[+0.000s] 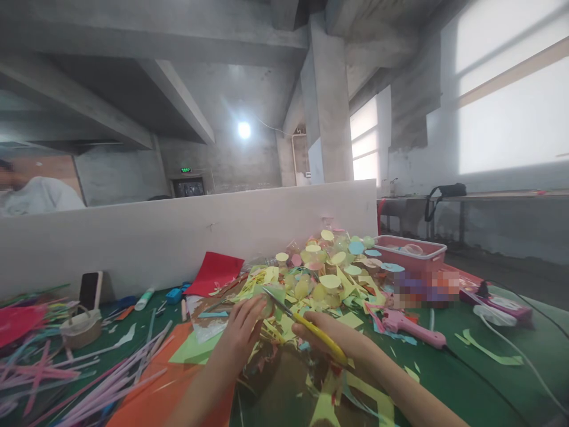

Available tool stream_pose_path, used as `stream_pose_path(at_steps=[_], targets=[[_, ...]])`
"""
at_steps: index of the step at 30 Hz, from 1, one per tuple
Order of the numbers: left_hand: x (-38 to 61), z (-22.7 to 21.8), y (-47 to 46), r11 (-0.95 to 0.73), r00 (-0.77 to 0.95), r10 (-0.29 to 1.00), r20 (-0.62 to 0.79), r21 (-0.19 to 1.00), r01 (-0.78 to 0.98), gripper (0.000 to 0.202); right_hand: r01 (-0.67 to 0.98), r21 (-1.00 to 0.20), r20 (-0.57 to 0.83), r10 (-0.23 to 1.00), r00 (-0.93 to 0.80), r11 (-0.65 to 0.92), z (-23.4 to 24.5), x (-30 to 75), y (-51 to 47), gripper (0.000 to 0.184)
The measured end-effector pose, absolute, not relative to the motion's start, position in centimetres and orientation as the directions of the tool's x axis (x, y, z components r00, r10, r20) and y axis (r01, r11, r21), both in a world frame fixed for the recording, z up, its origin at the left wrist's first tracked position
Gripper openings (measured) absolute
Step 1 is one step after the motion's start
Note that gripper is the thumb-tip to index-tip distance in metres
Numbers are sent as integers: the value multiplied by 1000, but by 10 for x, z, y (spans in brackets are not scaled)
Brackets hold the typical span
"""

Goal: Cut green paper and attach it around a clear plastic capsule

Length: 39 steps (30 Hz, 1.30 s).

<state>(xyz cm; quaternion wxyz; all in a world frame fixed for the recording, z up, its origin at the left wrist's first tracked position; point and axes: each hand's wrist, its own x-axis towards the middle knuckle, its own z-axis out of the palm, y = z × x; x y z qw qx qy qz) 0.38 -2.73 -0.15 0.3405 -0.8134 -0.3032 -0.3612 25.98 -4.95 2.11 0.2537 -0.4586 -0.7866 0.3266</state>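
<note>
My right hand (317,332) grips yellow-handled scissors (324,339), their metal blades pointing up and left. The blades reach a small light green paper piece (276,293). My left hand (249,314) holds this piece near the blade tips with its fingers closed together. Whether the blades are apart is hard to make out. Behind both hands lies a heap of yellow paper scraps (351,284) with cut paper rounds (329,281) and clear, rounded pieces. Light green paper sheets (195,347) lie under my left forearm.
At right are a pink glue gun (413,329) with its cord and a pink plastic bin (413,255). At left are pink straw-like strips (120,367), a tape roll (80,329), a phone (90,290) and red paper (216,273). A white partition (178,231) stands behind.
</note>
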Motion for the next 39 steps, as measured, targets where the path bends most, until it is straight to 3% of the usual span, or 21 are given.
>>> stream_pose_path(at_steps=[14, 22, 28, 39], targets=[[-4, -7, -17, -602, 502, 297, 812, -249, 759, 35, 563, -742, 99, 890, -445, 364, 17, 262, -45, 49], [-1, -19, -16, -644, 546, 299, 782, -257, 720, 40, 504, -811, 64, 902, -426, 296, 14, 260, -54, 49], [0, -13, -24, -632, 578, 339, 742, -276, 724, 43, 558, -758, 91, 902, -421, 337, 16, 259, -50, 47], [10, -2, -32, -607, 547, 267, 793, -303, 735, 37, 602, -710, 109, 903, -417, 364, 15, 260, -45, 50]])
